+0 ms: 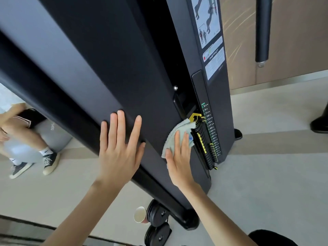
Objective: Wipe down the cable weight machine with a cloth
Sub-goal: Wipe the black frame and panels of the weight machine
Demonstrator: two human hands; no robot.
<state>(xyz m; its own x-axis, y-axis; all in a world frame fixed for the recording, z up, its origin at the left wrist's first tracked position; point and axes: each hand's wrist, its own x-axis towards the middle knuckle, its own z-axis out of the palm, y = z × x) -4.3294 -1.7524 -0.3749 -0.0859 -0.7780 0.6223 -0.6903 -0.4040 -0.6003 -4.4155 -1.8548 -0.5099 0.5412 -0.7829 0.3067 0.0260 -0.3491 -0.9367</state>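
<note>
My left hand [118, 153] rests flat on the black metal machine panel [133, 77]; rightward, my straight-fingered right hand [178, 160] presses a pale-green terry cloth [174, 129].

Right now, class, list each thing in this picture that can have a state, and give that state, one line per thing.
left hand: flat, fingers straight, pressing on the machine panel.
right hand: flat, pressing the cloth against the panel.
cloth: folded, pinned under the right hand, beside the weight stack.
weight stack: plates resting together.
paper cup: on the floor, looks empty.
</note>
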